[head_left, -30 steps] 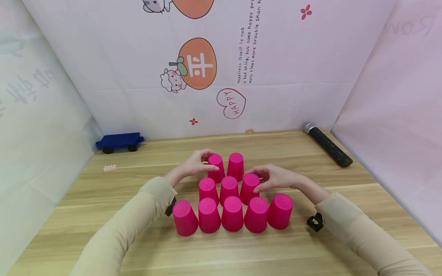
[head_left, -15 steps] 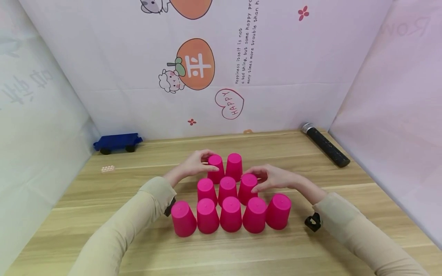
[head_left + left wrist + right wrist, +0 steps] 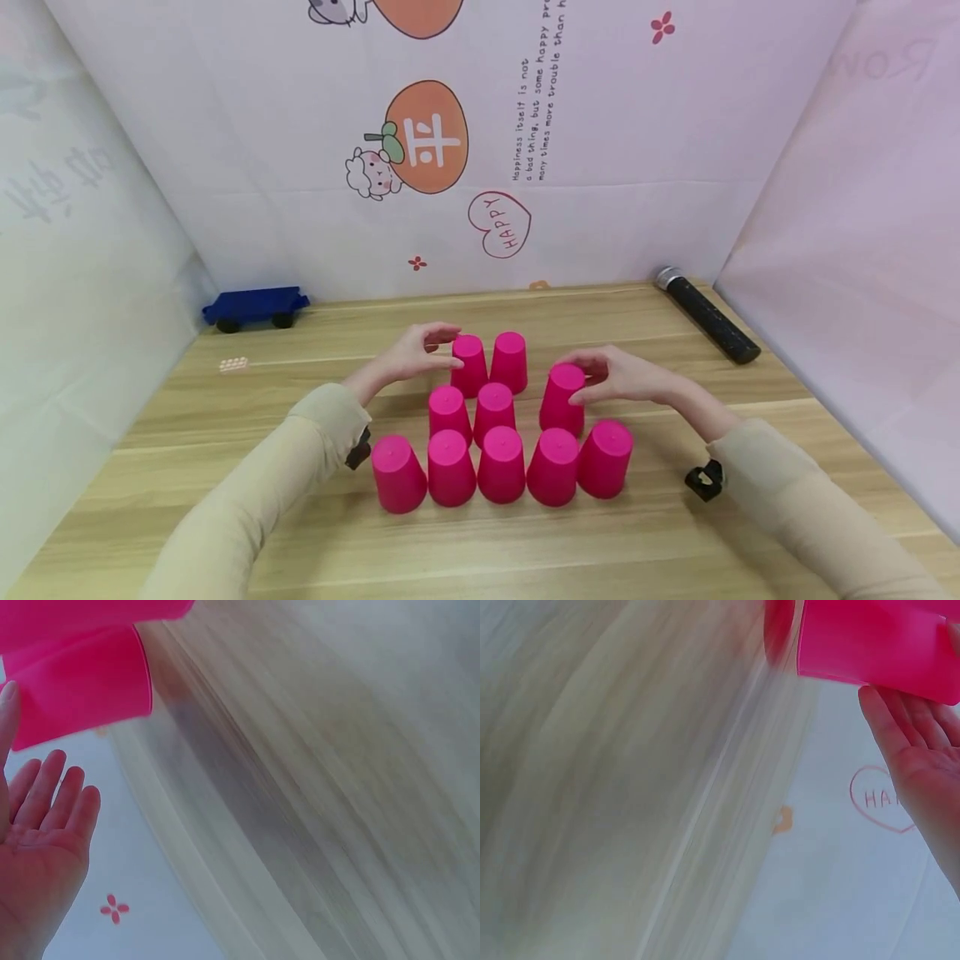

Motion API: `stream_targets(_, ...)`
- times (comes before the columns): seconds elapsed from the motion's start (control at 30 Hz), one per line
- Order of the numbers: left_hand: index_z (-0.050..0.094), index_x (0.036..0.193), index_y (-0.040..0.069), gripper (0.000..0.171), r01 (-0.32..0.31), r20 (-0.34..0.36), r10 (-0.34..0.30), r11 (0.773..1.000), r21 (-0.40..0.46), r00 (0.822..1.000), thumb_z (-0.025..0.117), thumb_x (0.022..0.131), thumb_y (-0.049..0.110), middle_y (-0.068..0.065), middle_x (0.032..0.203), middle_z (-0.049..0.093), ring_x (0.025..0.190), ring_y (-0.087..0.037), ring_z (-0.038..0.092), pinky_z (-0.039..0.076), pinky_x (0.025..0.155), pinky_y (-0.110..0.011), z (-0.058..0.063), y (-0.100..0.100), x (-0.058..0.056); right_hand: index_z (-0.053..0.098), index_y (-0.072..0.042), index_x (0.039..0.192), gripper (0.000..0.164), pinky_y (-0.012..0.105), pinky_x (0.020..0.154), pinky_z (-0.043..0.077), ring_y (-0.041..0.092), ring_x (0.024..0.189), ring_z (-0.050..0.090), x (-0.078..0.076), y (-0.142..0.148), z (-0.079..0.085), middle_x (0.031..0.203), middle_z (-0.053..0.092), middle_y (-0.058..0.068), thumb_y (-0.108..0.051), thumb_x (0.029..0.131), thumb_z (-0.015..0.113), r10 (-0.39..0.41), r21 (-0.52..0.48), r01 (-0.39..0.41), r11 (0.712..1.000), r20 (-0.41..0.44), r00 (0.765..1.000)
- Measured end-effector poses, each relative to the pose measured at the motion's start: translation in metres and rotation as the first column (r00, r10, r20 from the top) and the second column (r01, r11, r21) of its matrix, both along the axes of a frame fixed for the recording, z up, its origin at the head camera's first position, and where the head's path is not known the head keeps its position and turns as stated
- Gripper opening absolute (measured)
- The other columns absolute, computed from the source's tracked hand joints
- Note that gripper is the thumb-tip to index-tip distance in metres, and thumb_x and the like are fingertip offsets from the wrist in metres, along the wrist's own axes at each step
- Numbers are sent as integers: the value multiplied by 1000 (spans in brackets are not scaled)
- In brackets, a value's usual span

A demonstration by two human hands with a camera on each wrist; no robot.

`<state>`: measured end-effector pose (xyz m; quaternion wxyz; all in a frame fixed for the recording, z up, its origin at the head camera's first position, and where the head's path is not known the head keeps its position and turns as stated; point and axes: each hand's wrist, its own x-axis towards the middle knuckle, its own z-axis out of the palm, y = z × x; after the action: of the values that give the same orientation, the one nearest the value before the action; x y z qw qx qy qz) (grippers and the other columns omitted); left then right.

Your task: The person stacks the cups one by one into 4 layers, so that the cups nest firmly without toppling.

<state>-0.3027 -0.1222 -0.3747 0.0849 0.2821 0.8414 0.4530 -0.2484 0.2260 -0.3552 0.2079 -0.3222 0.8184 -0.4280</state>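
Observation:
Several upside-down pink cups stand on the table in rows. My right hand (image 3: pixel 618 375) grips a pink cup (image 3: pixel 562 402) between thumb and fingers, right of the two middle-row cups (image 3: pixel 494 414). In the right wrist view its fingers (image 3: pixel 906 724) lie along the held cup's side. My left hand (image 3: pixel 412 352) is beside the left back cup (image 3: pixel 470 367), its fingers loosely spread. The left wrist view shows its open palm (image 3: pixel 45 855), fingers apart from the cup and thumb close to it. The right back cup (image 3: pixel 509 363) stands beside the left one.
A front row of cups (image 3: pixel 502 467) stands nearest me. A blue toy wagon (image 3: pixel 256 308) sits at the back left of the wooden table (image 3: pixel 465 558). At the back right lies a black microphone (image 3: pixel 708 317). White printed sheets (image 3: pixel 615 125) wall the back and sides.
My right hand has carried its cup from the middle row's right end to the right and slightly back. My left hand has drawn a little leftward, loosening from the left back cup.

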Motion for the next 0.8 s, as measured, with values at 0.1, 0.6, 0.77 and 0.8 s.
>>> stream_targets(0.1, 48, 131, -7, 60, -17, -11, 17, 1000, 11, 1000, 74, 80, 8, -25, 131, 54, 126, -37, 49, 36, 108, -51, 2, -12, 2, 53, -2, 128, 52, 24, 87, 53, 11, 101, 64, -2, 9, -1, 113, 66, 12, -20, 83, 72, -55, 14, 56, 998, -25, 998)
stream_targets(0.6, 51, 130, -3, 46, -226, -36, 235, 959, 169, 971, 64, 89, 13, -23, 132, 54, 129, -34, 46, 32, 112, -46, 5, -65, 39, 56, -2, 126, 49, 18, 77, 53, 3, 91, 62, -31, 18, -12, 108, 67, 16, -23, 84, 71, -386, -83, 377, 922, -168, 907)
stream_targets(0.77, 49, 132, -1, 48, -227, 3, 230, 958, 173, 973, 64, 90, 17, -21, 134, 53, 128, -31, 48, 34, 110, -45, -3, -74, 52, 57, -4, 125, 50, 17, 77, 52, 1, 89, 62, -38, 9, -14, 108, 67, 16, -23, 82, 73, -389, -84, 380, 921, -186, 902)
stream_targets(0.8, 50, 131, -1, 48, -223, 2, 226, 960, 171, 974, 64, 89, 17, -21, 133, 54, 128, -32, 48, 35, 110, -46, -4, -75, 55, 57, -3, 125, 50, 16, 77, 52, 1, 89, 62, -39, 6, -15, 108, 68, 17, -23, 82, 73, -383, -85, 373, 924, -189, 904)
